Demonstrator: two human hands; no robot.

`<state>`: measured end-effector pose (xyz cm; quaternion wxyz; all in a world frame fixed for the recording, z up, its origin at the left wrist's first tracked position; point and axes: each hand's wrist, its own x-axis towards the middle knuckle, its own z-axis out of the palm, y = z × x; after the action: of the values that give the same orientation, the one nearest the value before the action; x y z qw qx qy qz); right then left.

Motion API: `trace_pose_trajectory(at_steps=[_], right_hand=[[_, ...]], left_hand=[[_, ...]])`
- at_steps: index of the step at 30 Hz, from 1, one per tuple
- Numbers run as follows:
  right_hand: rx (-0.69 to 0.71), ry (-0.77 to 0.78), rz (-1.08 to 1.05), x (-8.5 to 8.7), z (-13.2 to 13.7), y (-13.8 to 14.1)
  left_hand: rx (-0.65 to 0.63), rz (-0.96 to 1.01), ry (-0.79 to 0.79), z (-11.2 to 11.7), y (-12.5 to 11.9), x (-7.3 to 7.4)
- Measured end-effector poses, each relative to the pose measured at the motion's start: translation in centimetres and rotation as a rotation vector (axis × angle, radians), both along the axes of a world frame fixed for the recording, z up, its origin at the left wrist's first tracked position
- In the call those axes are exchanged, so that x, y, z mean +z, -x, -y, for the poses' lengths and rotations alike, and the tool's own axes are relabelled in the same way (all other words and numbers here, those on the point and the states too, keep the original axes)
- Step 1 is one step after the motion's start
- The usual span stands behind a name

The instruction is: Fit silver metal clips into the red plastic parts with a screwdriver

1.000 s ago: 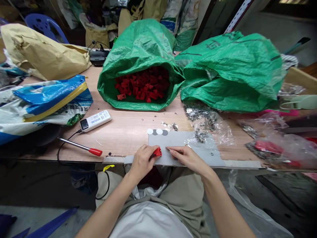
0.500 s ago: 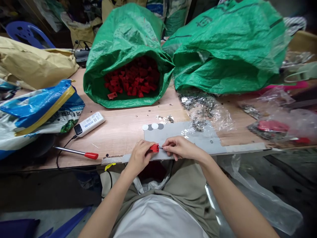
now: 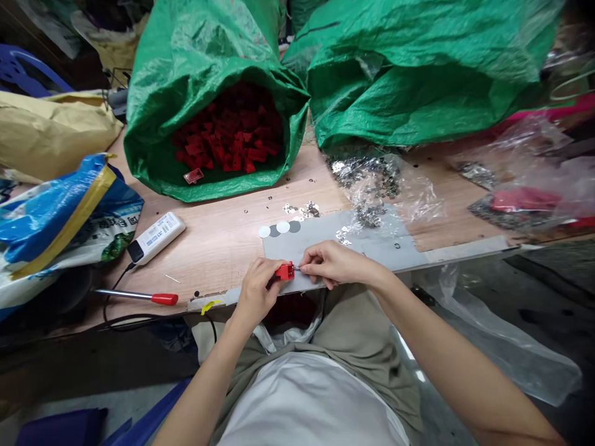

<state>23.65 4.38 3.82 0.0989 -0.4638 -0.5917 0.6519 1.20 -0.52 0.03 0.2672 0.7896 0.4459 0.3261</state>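
Between the fingers of my left hand (image 3: pixel 256 286) is a small red plastic housing (image 3: pixel 285 271), held just above the table's front edge. My right hand (image 3: pixel 331 263) pinches a thin metal piece (image 3: pixel 298 268), whose tip meets the right side of the housing; whether it goes inside I cannot tell. Under both hands lies a grey sheet (image 3: pixel 320 244). Several small silvery metal parts (image 3: pixel 343 235) are scattered on it, beyond my right hand. A row of white and grey discs (image 3: pixel 282 228) sits at the sheet's far left corner.
A green woven sack (image 3: pixel 195 74) lies open with many red housings (image 3: pixel 227 142) inside. Another green sack (image 3: pixel 418 80) is to its right, near a clear bag of metal parts (image 3: pixel 372 186). At left are a white power bank (image 3: pixel 160 236) and a red-handled rod (image 3: pixel 163 299).
The camera view has shifted and tilted slightly. Both hands keep their holds on the red housing and the metal piece, with little visible movement between them.
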Motion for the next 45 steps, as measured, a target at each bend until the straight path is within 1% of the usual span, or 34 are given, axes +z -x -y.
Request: trace_pose_trajectory(at_steps=[6, 14, 22, 31, 33, 38, 40, 43, 45], right_hand=[[0.005, -0.054, 0.021, -0.4, 0.0, 0.2], [-0.032, -0.111, 0.013, -1.0, 0.4, 0.6], [0.012, -0.023, -0.026, -0.9, 0.1, 0.0], [0.01, -0.072, 0.004, -0.9, 0.0, 0.3], [0.019, -0.101, 0.021, -0.7, 0.1, 0.5], [0.03, -0.253, 0.091, -0.1, 0.5, 0.7], [0.024, -0.221, 0.061, -0.3, 0.5, 0.6], [0.024, -0.097, -0.011, -0.8, 0.3, 0.4], [0.026, -0.055, -0.029, -1.1, 0.1, 0.3]], left_hand=[[-0.005, -0.028, -0.012, -0.1, -0.1, 0.0], [-0.004, -0.026, -0.024, -0.1, -0.1, 0.0], [0.008, -0.011, -0.033, 0.1, 0.0, -0.4], [-0.006, -0.03, -0.037, 0.0, 0.0, -0.2], [-0.004, -0.035, -0.053, 0.0, -0.1, -0.2], [-0.011, -0.037, -0.069, -0.1, -0.2, -0.1], [-0.008, -0.037, -0.069, -0.1, -0.2, -0.1], [0.002, -0.041, -0.065, 0.0, -0.2, -0.1], [0.002, -0.039, -0.066, 0.0, -0.2, -0.1]])
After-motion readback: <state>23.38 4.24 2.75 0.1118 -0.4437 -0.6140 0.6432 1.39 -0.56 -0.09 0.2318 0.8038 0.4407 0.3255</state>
